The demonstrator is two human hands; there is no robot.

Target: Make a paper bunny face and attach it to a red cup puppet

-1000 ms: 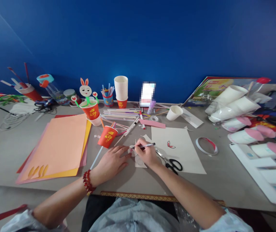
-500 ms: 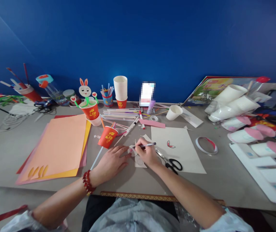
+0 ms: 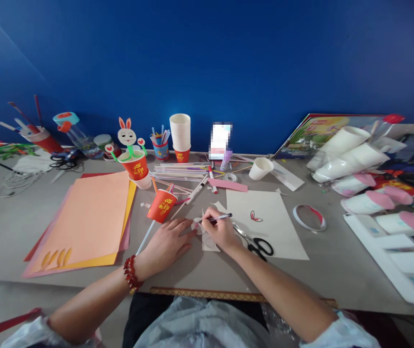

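Smooth blue wall [image 3: 207, 58] is seen behind a flat grey tabletop [image 3: 4, 217], whose near edge is partly lined by a patterned gold-brown strip [image 3: 207, 293]. Grey surface is left showing between the forearms and beyond the outer edge of the coloured sheets [image 3: 91, 208], which are stacked slightly fanned, the peach one uppermost. On the other side, a white sheet [image 3: 282, 227] is laid flat, its corners square and a small red-and-black leaf shape drawn on it. Between the two stacks of paper, the left hand [image 3: 168, 244] is laid palm down, nothing clasped, with its fingertips pressed at the edge of a small cutout. By the right hand [image 3: 221, 234] a slim pen is pinched between thumb and fingers. Beyond the left hand, a tapered red paper cup [image 3: 161, 205] is tilted, with straws emerging from its mouth. Beside the right wrist, black-handled scissors [image 3: 264, 247] are placed partly over the white sheet, blades directed away and leftward. Under the right hand, a paper scrap [image 3: 211, 244] marked with a circle is partly covered. The pen [image 3: 224, 217] is held with its long axis nearly crosswise, rear end to the right and slightly raised, tip directed left at the rounded white cutout [image 3: 199, 230]; whether paper is touched by the tip cannot be told.
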